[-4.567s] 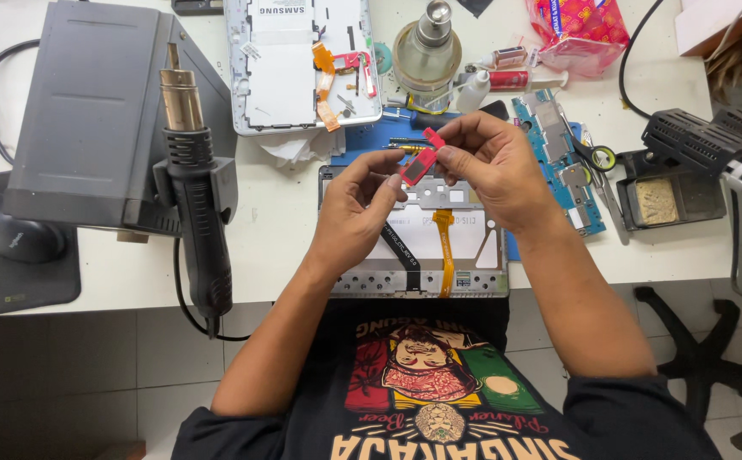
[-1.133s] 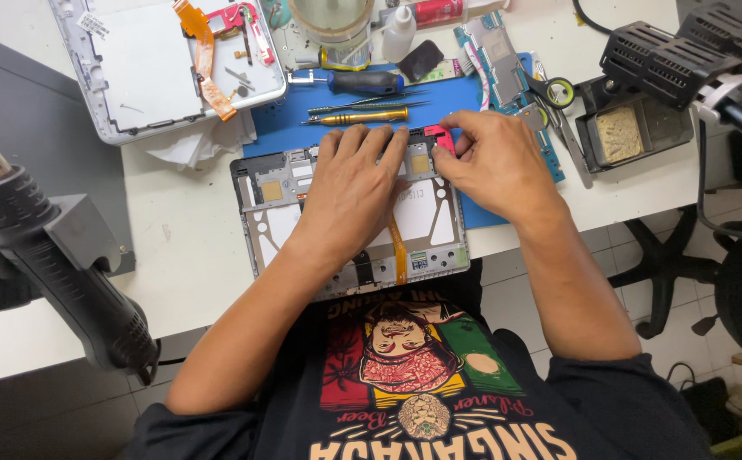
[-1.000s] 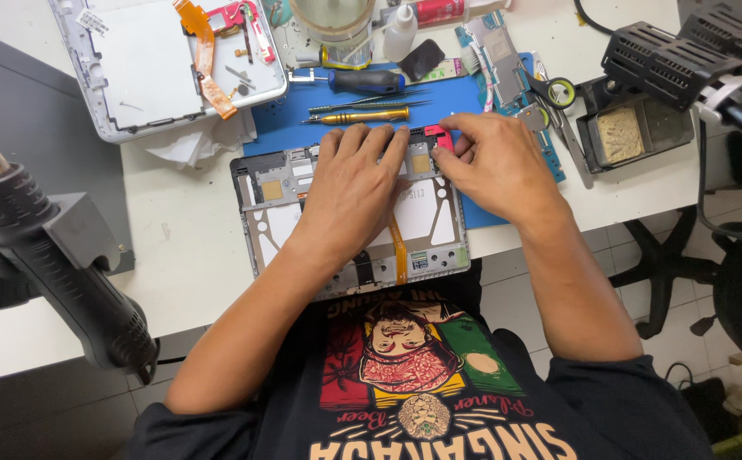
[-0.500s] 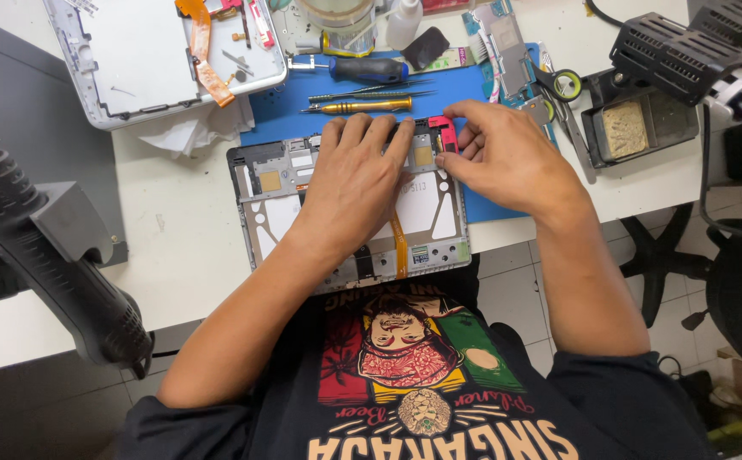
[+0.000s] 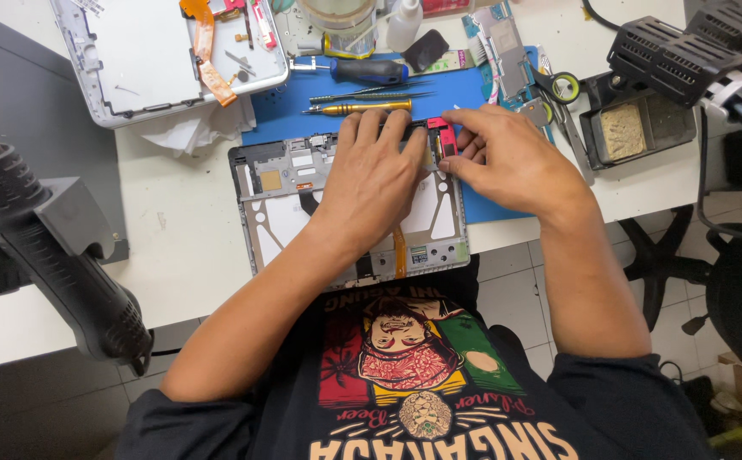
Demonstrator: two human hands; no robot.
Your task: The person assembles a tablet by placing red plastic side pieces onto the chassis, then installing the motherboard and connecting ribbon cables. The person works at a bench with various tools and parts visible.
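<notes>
An opened silver tablet frame (image 5: 286, 192) lies flat on the white bench, a small red part (image 5: 444, 139) at its upper right corner.

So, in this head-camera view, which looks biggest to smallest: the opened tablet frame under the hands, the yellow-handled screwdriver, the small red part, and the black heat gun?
1. Black heat gun, though it sits nearer the camera, so its size is unsure.
2. Opened tablet frame.
3. Yellow-handled screwdriver.
4. Small red part.
</notes>
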